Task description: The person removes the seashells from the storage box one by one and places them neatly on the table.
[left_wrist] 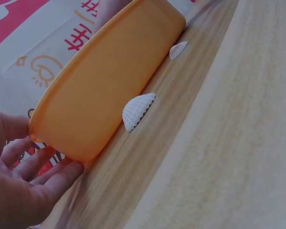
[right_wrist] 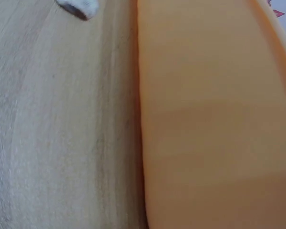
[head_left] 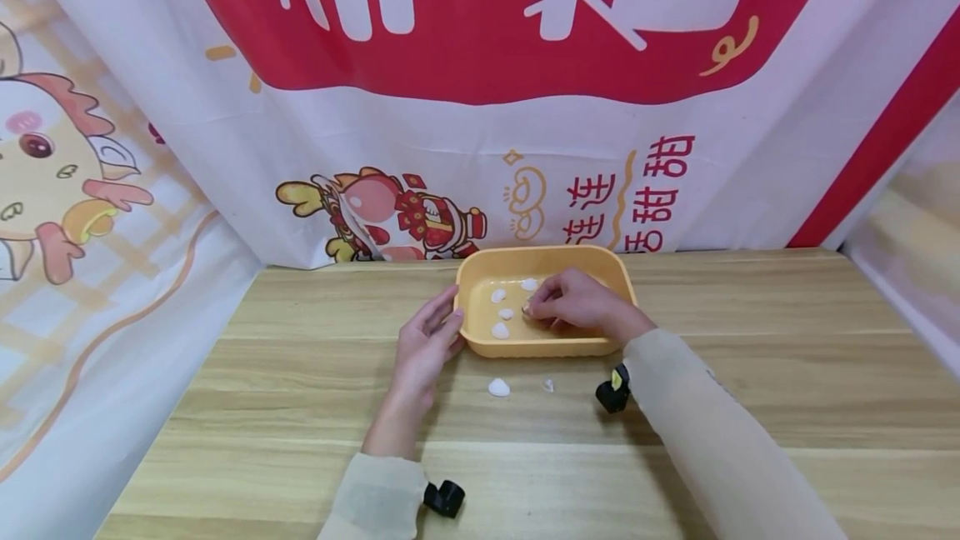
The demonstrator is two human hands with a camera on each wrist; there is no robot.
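As left hand (head_left: 422, 348) braces tray (head_left: 540, 349), right hand (head_left: 577, 301) pinches shell (head_left: 527, 308).
Left fingers (left_wrist: 62, 183) extended, left edge; right wrist (head_left: 634, 325), near-right corner.

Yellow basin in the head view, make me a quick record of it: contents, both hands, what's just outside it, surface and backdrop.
Container: yellow rectangular basin with rounded corners
Contents: four white seashells lying apart from the fingers
Left hand: touches the basin's left end
Right hand: inside the basin, appears to pinch a small object, mostly hidden
Outside, near side: ribbed white seashell and a smaller shell
Surface: wood-grain table
Backdrop: printed cloth, mostly white and red
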